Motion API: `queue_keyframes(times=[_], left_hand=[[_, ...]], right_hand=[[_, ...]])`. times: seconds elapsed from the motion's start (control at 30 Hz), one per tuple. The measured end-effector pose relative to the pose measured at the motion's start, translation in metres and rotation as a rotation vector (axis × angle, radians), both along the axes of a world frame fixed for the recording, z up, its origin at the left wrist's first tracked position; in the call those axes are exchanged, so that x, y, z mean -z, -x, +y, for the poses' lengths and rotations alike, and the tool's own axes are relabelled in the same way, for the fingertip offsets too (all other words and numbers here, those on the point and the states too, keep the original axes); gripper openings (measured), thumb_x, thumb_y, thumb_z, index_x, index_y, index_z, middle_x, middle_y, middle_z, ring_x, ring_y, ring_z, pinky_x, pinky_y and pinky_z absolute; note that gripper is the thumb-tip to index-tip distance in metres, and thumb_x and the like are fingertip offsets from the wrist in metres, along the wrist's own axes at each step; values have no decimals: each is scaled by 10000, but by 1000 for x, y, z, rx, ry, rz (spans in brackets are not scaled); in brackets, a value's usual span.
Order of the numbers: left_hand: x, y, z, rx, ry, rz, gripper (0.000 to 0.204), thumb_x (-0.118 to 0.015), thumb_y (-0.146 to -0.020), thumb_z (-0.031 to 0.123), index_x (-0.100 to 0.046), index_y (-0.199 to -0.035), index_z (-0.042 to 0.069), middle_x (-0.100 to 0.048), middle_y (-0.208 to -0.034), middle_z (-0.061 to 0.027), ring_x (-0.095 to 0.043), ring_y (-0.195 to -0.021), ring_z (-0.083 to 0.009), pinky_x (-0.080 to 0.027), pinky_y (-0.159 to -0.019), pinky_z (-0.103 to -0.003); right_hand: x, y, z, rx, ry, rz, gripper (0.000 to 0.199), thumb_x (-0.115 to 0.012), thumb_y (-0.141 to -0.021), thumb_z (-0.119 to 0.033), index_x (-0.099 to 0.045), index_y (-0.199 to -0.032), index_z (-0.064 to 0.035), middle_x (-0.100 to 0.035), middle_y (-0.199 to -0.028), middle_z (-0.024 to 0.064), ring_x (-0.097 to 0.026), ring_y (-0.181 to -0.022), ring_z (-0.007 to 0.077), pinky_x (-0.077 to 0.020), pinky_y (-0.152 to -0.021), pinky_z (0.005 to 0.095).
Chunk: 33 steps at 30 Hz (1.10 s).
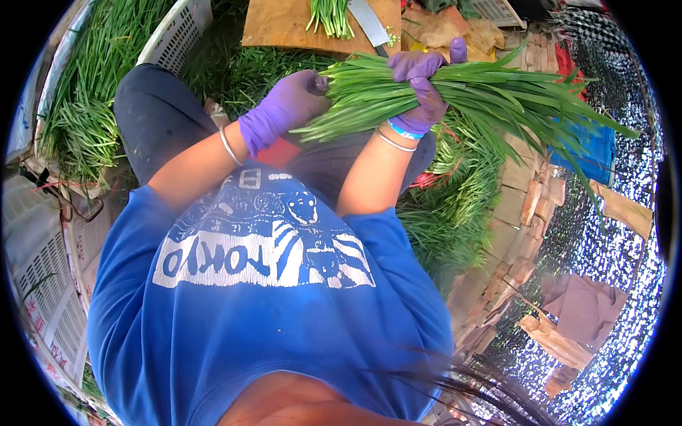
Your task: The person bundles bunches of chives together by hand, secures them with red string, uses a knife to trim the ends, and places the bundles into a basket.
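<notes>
Both gloved in purple. Left hand (288,106) cupped against the pale cut ends of a bunch of green chives (455,99); right hand (424,84) wrapped tight round its middle. Long, flat, slender leaves, fanning loose beyond the right hand. Past both hands, a wooden cutting board (284,25) with a cleaver (369,23).

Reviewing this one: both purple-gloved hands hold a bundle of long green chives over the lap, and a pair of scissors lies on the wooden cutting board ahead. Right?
Not quite. The head view shows a cleaver, not scissors, on the wooden cutting board. The rest stands: left hand and right hand, both purple-gloved, hold the chive bundle.
</notes>
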<state>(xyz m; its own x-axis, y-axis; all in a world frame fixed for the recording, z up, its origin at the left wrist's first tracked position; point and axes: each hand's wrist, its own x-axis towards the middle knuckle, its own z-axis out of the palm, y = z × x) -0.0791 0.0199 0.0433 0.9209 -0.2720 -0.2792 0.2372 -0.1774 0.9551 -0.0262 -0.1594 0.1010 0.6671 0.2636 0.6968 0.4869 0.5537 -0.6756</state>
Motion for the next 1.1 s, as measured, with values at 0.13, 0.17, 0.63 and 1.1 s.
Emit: queue_keyframes(times=[0.13, 0.17, 0.63, 1.1], left_hand=[[36, 5, 19, 72, -334, -212, 319, -639, -674, 155, -557, -950, 19, -581, -746, -107, -561, -672, -201, -450, -665, -297], [53, 5, 34, 201, -540, -300, 367, -635, -677, 164, -550, -1014, 44, -585, -813, -135, -575, -749, -228, -452, -710, -305], [-46, 24, 14, 247, 613, -447, 141, -541, -830, 145, -566, -786, 14, -578, -684, -78, -559, -643, -196, -435, -605, -314], [-8, -28, 92, 157, 312, -28, 870, -661, -723, 310, -120, -1367, 88, -382, -1276, -129, -384, -1139, -227, -346, -915, -349]], right_hand=[[0, 5, -3, 56, -59, 27, 684, -552, -691, 23, -298, -1305, -141, -377, -604, -3, -394, -521, 161, -362, -576, 351], [1, 6, -10, 20, -116, 34, 681, -551, -694, 22, -300, -1304, -147, -375, -604, -4, -392, -523, 158, -346, -563, 343], [-7, 12, 5, -7, -68, -36, 676, -528, -690, 15, -296, -1315, -97, -425, -625, -9, -436, -551, 146, -363, -577, 345], [9, 1, -6, -239, -423, 460, 570, -552, -699, -50, -401, -1247, -98, -480, -666, -26, -479, -633, 118, -421, -685, 262]])
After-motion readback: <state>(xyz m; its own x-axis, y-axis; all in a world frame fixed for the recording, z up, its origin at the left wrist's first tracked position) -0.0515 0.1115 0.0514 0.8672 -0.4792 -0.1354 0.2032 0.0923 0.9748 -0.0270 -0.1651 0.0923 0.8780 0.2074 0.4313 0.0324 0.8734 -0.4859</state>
